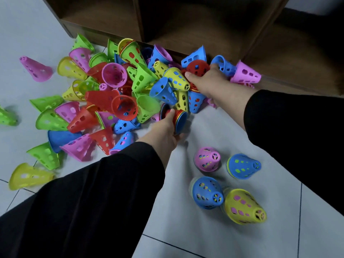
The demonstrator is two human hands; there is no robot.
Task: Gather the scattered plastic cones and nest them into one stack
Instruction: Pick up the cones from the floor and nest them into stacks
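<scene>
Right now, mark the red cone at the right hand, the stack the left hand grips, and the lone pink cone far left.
red cone (197, 68): head view, open mouth.
stack (181, 121): head view, nested rims.
pink cone (35, 68): head view, perforated side.

The cones (119, 75) are smooth, slightly glossy plastic, pierced with holes. The shelf (186, 21) looks like dark matt wood — the floor (204, 229) pale tile, faintly sheened. Sleeves (93, 202) are matt black cloth.

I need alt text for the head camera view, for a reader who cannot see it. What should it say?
Two hands in black sleeves reach into a pile of colourful plastic cones on a tiled floor: the left hand grips a nested stack, the right hand grips a red cone. Four upright stacks stand nearby, a wooden shelf behind.
</scene>
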